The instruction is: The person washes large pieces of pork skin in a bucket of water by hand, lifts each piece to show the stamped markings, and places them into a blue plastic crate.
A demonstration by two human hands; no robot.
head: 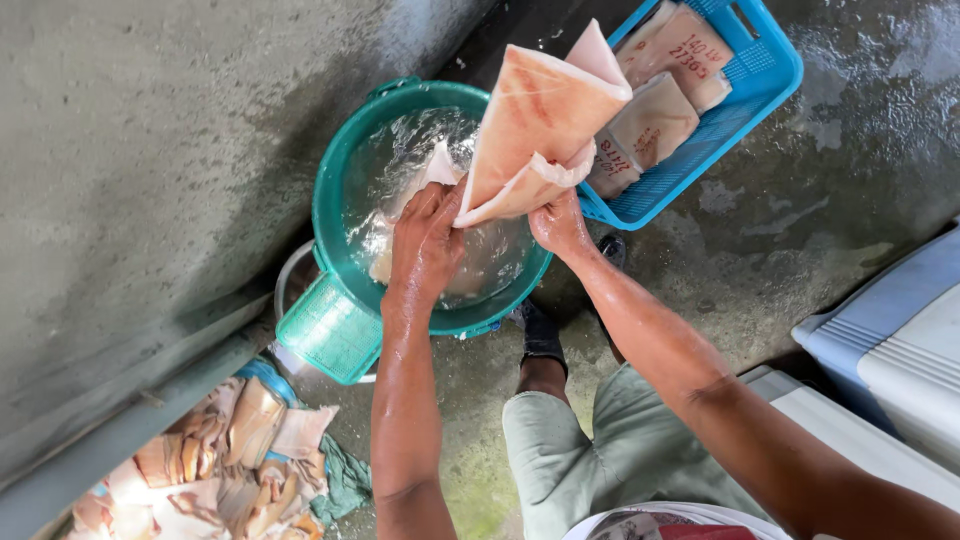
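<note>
Pinkish-orange flesh shows through the clear plastic of the vacuum-sealed fish packet (535,125), a flat, wedge-shaped pack with pale, wet, crinkled edges and a sealed flap sticking up at its top. Both hands grip it at its lower end: the right hand (560,225) is closed on the bottom right corner, and the left hand (425,240) pinches the bottom left edge, fingers curled over the film. The packet is held tilted, clear of the water, above the right side of the green plastic tub (335,175).

That tub is full of rippling water, and another pale packet (425,175) lies partly sunk in it just behind the left hand (its outline is blurred by the water). A green perforated scoop (330,325) leans at the tub's near rim, over a metal bowl (290,275) whose edge peeks out beside it.

To the right of the tub, touching or nearly touching it, sits a blue plastic basket (745,85) holding several more sealed fish packets (660,115) with handwriting on them. At the lower left a heap of similar packets (225,455) lies on the wet concrete floor (800,210). A pale blue and white cooler box (890,345) stands at the right edge.
</note>
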